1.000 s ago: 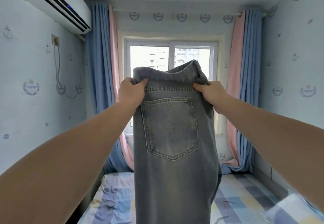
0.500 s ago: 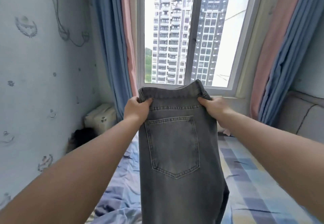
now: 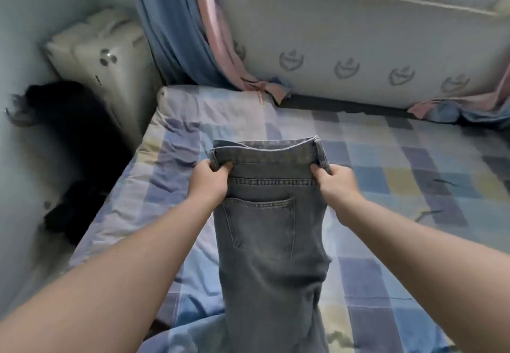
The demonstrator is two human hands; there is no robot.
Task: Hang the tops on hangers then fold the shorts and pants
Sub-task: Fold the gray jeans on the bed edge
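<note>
— Starting at the left edge, what sits by the wall?

— A dark heap, too blurred to name. Behind it a cream hard-shell suitcase stands in the corner. Blue and pink curtains hang just beside it, their hems touching the mattress.

— And the left hand?

— The left hand grips the waistband of the grey jeans at its left corner, thumb on the near face, fingers curled round the far side.

— Where are the jeans themselves?

— Between the two hands, held up over the checked bedsheet. The waistband is stretched level and one back pocket faces the camera. The legs hang down out of the bottom of the view.

— Right hand?

— The right hand pinches the waistband's right corner the same way, thumb in front, fingers wrapped behind. Both hands are clenched on denim.

— Further right?

— The bedsheet runs on to the edge, and the crest-patterned wall rises behind it, below the window sill.
</note>
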